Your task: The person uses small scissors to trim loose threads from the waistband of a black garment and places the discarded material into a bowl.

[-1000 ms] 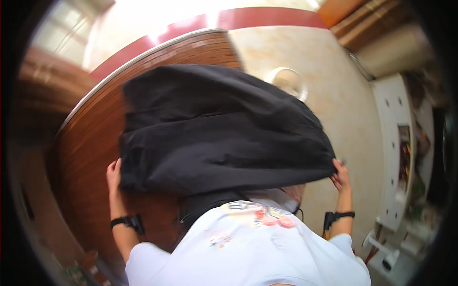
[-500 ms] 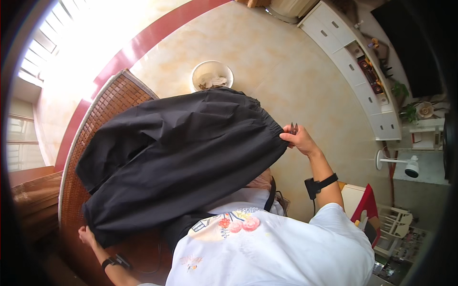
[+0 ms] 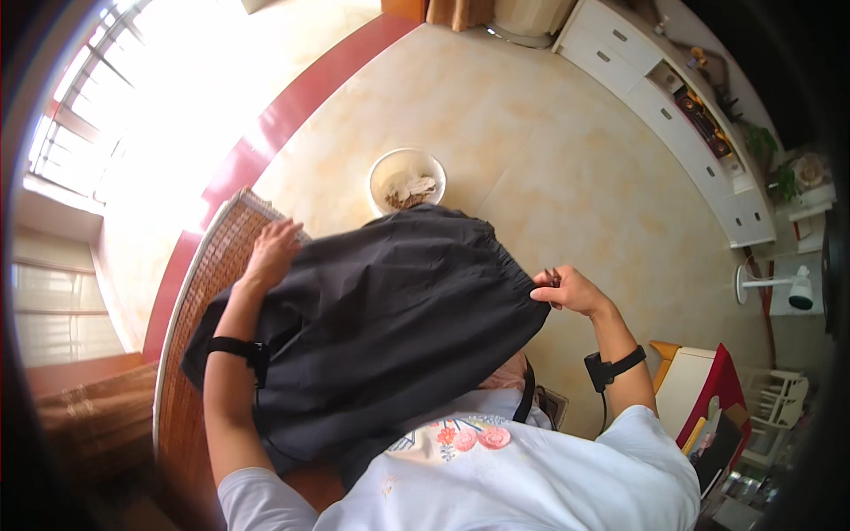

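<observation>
A pair of black trousers [image 3: 381,327] with a gathered elastic waist lies spread over my lap and a woven mat-topped seat [image 3: 190,305]. At the right end of the waistband, my right hand [image 3: 567,290] is closed on the cloth edge. Small dark thread snips [image 3: 551,276] are held in that same hand, their blades partly hidden by the fingers. My left hand [image 3: 276,252] is over the far left edge of the trousers, near the mat's corner, its fingers apart. The near left part of the cloth is partly covered by my left forearm.
Just beyond the trousers a white bin [image 3: 407,177] with scraps inside stands on the tiled floor. A white drawer cabinet [image 3: 660,115] lines the far right. At right are a white camera-like device [image 3: 797,288] and a red-edged box [image 3: 708,389]. Bright window bars [image 3: 84,115] show at left.
My left hand has left the near left end of the trousers and swung up to their far edge. My right hand keeps its hold on the waistband; the snips have turned in the fingers.
</observation>
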A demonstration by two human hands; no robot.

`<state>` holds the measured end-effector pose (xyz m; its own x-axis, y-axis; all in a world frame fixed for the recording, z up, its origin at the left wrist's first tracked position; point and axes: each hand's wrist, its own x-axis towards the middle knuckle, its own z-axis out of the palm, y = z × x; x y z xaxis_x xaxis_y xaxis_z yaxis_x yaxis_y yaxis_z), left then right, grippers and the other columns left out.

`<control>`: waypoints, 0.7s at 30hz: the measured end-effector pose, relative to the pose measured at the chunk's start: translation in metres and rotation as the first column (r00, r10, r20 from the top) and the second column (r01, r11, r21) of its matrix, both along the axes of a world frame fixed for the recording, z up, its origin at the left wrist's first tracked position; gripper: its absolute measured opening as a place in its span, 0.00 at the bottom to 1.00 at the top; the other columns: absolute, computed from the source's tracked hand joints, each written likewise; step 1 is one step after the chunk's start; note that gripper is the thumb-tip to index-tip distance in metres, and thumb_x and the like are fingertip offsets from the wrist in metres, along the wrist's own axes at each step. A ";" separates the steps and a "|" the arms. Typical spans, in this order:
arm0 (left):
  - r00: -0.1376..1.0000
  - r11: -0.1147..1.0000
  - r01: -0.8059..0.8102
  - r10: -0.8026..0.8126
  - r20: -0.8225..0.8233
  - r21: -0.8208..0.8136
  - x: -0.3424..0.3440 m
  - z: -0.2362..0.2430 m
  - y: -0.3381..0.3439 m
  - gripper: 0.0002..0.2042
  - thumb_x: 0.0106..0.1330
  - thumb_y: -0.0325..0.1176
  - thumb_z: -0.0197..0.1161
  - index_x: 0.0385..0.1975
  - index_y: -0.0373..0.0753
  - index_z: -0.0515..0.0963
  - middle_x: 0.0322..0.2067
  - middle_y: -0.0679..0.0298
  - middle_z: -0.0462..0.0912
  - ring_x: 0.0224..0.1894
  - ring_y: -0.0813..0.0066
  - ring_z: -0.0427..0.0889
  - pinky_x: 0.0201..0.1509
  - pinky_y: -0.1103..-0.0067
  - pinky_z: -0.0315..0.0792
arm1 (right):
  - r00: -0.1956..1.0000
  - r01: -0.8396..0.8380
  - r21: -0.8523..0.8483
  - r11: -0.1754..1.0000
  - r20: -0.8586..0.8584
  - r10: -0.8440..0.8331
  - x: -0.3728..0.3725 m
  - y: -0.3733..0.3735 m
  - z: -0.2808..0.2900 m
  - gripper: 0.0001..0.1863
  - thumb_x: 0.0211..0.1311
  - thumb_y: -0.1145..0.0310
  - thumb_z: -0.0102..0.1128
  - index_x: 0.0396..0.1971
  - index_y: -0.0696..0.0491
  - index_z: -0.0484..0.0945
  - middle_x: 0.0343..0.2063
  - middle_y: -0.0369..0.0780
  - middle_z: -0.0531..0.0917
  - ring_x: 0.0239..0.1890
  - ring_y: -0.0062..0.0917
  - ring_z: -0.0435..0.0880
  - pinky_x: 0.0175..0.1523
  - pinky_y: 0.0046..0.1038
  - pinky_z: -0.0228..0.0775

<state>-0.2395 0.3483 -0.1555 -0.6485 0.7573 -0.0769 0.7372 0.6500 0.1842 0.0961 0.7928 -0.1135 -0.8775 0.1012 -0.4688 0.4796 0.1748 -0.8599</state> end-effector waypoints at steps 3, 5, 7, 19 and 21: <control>0.986 0.995 -0.084 0.092 0.140 -0.061 -0.009 -0.034 0.007 0.24 0.61 0.40 0.62 0.57 0.41 0.71 0.61 0.54 0.67 0.65 0.54 0.61 0.67 0.60 0.55 | 0.989 0.126 0.012 0.992 0.081 -0.126 -0.032 0.016 -0.017 0.17 0.61 0.55 0.63 0.31 0.56 0.82 0.27 0.37 0.85 0.13 0.13 0.67 0.17 0.20 0.59; 0.945 0.956 -0.258 0.279 0.171 -0.136 -0.013 -0.047 -0.003 0.25 0.59 0.45 0.64 0.55 0.43 0.73 0.57 0.57 0.70 0.62 0.56 0.64 0.64 0.60 0.56 | 0.973 0.213 0.051 0.976 0.083 -0.217 -0.070 0.026 -0.038 0.19 0.63 0.53 0.60 0.34 0.58 0.82 0.29 0.38 0.86 0.11 0.13 0.64 0.16 0.19 0.58; 0.949 0.962 -0.240 0.260 0.179 -0.128 -0.014 -0.050 -0.017 0.24 0.58 0.45 0.66 0.53 0.44 0.73 0.53 0.59 0.72 0.59 0.58 0.66 0.62 0.62 0.57 | 0.954 0.215 0.082 0.973 0.197 -0.227 -0.111 0.027 -0.062 0.18 0.62 0.56 0.61 0.35 0.58 0.81 0.27 0.37 0.85 0.10 0.13 0.62 0.16 0.19 0.57; 0.826 0.680 -0.503 0.559 0.066 0.534 -0.016 0.073 -0.166 0.07 0.68 0.32 0.56 0.38 0.36 0.71 0.33 0.51 0.76 0.38 0.54 0.77 0.45 0.66 0.70 | 0.990 0.048 -0.391 0.919 -0.104 -0.096 -0.222 -0.019 0.074 0.17 0.58 0.72 0.64 0.47 0.57 0.77 0.20 0.27 0.73 0.13 0.09 0.60 0.18 0.17 0.54; 0.705 0.719 -0.441 0.648 -0.289 0.537 -0.017 0.165 -0.215 0.09 0.72 0.35 0.49 0.42 0.36 0.70 0.38 0.53 0.77 0.43 0.55 0.77 0.49 0.68 0.70 | 0.956 -0.036 -0.384 0.923 -0.281 -0.080 -0.244 -0.053 0.130 0.18 0.57 0.74 0.64 0.49 0.58 0.77 0.18 0.27 0.69 0.13 0.09 0.60 0.18 0.17 0.54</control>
